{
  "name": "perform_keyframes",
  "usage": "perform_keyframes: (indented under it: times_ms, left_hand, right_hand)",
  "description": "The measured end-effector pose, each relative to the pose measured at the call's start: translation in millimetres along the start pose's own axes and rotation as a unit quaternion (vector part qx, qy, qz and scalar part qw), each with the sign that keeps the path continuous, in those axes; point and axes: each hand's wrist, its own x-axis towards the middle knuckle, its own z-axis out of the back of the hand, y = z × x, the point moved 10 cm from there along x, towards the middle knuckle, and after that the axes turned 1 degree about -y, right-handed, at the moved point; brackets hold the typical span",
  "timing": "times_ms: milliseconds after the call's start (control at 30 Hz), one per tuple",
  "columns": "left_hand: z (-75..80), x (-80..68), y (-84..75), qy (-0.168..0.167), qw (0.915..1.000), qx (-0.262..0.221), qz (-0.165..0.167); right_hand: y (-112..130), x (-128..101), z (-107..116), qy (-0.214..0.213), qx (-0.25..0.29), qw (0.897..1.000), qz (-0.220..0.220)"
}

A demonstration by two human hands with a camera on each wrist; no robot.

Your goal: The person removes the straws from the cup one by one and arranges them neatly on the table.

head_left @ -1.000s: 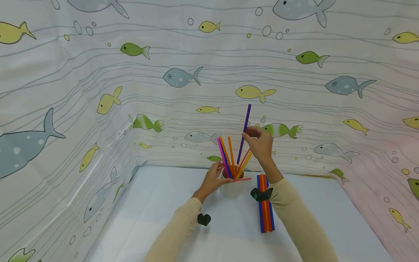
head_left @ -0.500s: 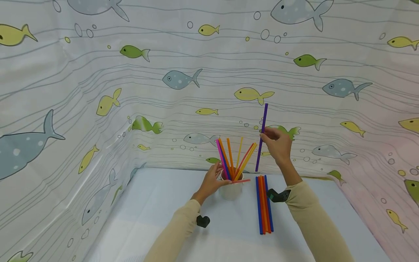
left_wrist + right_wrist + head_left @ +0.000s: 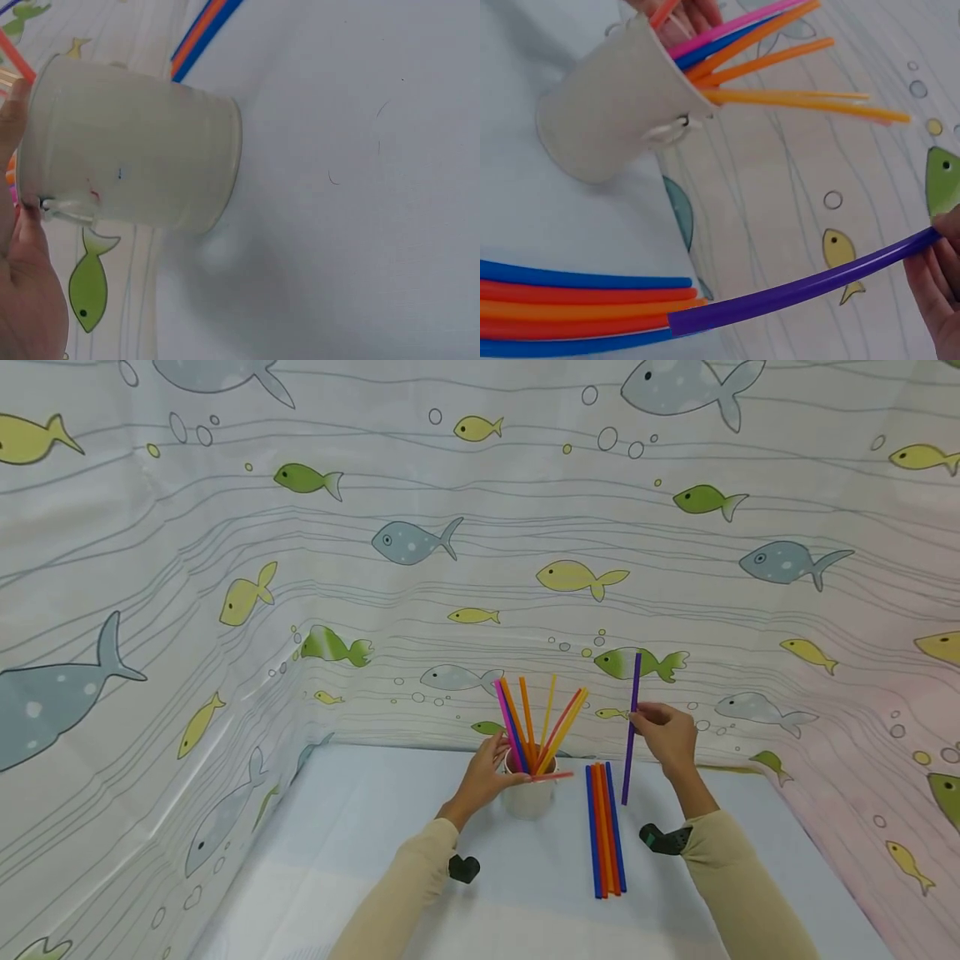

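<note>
A small white bucket (image 3: 529,802) stands upright on the table, holding several colourful straws (image 3: 528,718). My left hand (image 3: 480,778) grips its rim from the left, fingers behind and thumb along the near side. A coral straw (image 3: 553,775) leans out low over the rim beside the thumb. My right hand (image 3: 667,737) pinches a purple straw (image 3: 629,760) at about mid-length between thumb and fingers. That straw is nearly upright, its lower end just right of a row of blue, red and orange straws (image 3: 606,835). In the right wrist view, the purple straw (image 3: 802,289) overlaps the row's end.
Behind the table (image 3: 360,827) rises a fish-patterned cloth (image 3: 480,493), which also closes in the left and right sides. The bucket's wire handle (image 3: 667,131) hangs by a lug on its side. Black wrist devices (image 3: 664,839) sit at both sleeves.
My right hand has carried the purple straw from above the bucket to the right, then lowered it beside the straw row. The left hand stays on the bucket.
</note>
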Motion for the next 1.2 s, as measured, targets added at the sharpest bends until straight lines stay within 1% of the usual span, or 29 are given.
perform_keyframes:
  times_ms: [233,333,533,867,1200]
  left_hand:
    - [0.7,-0.9,-1.0,0.000,1.0000,0.004,0.002]
    - [0.8,-1.2,-1.8,0.000,1.0000,0.009,0.002]
    - [-0.1,0.2,-3.4,0.003,1.0000,0.004,-0.003]
    - [0.4,0.2,-7.7,-0.002,1.0000,-0.002,-0.007]
    - [-0.2,-0.8,-4.7,-0.001,1.0000,0.000,0.005]
  right_hand:
    - [-53,-9,-6,0.018,-0.022,0.999,-0.042]
    - [-67,-15,-11,0.026,-0.030,0.997,-0.059]
    - [-81,-18,-14,0.032,-0.039,0.996,-0.074]
    - [-107,-28,-24,0.074,-0.059,0.990,-0.104]
    - [-138,-36,-30,0.084,-0.070,0.987,-0.116]
